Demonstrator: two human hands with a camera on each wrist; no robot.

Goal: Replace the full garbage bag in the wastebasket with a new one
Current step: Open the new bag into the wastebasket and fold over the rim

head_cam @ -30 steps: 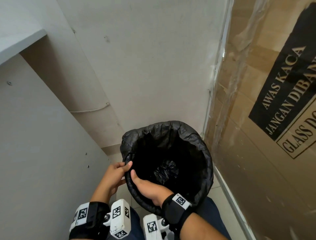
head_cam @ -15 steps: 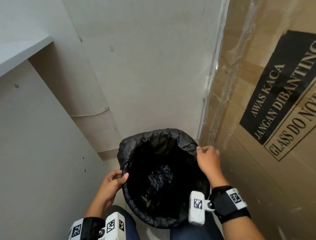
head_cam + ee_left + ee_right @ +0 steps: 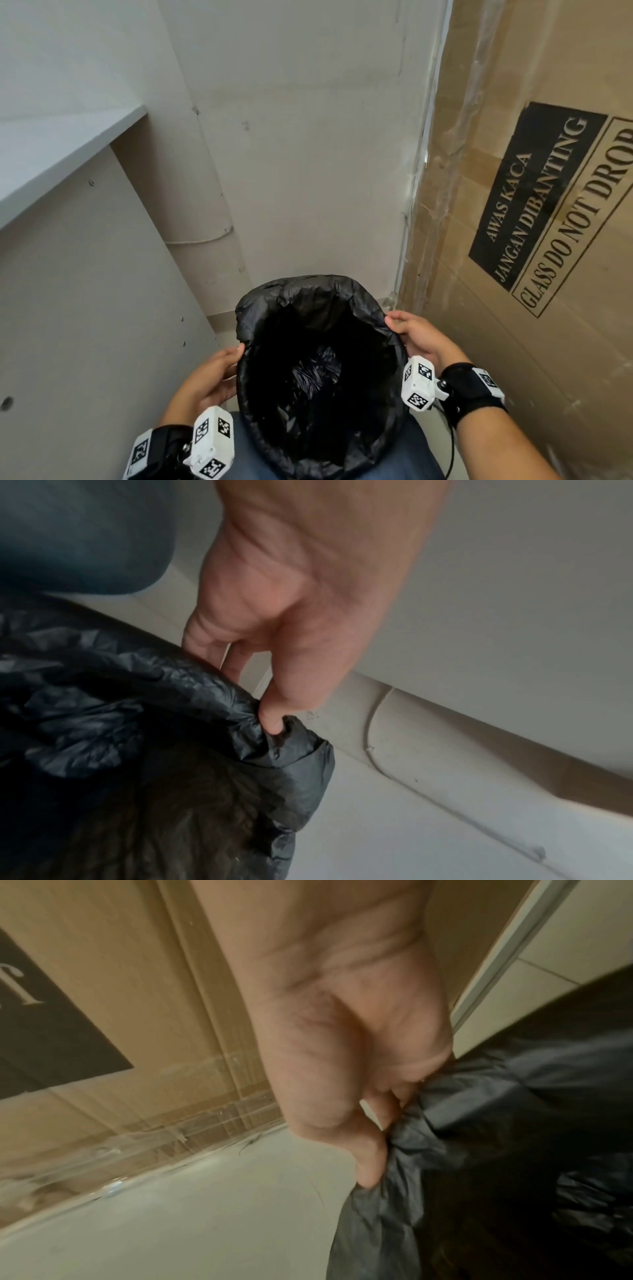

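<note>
Now a cardboard box [image 3: 534,240] crowds my right hand [image 3: 416,334], which has shifted rimward; both it and my left hand [image 3: 214,380] pinch the garbage bag [image 3: 308,298].

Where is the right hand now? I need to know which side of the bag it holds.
In the head view, the right hand pinches the bag's right rim, next to the cardboard box.

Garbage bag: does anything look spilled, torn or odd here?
Nothing stands out. The garbage bag is folded over the rim, pinched by the left hand and right hand. No tear or spill shows; its inside is too dark to judge.
</note>
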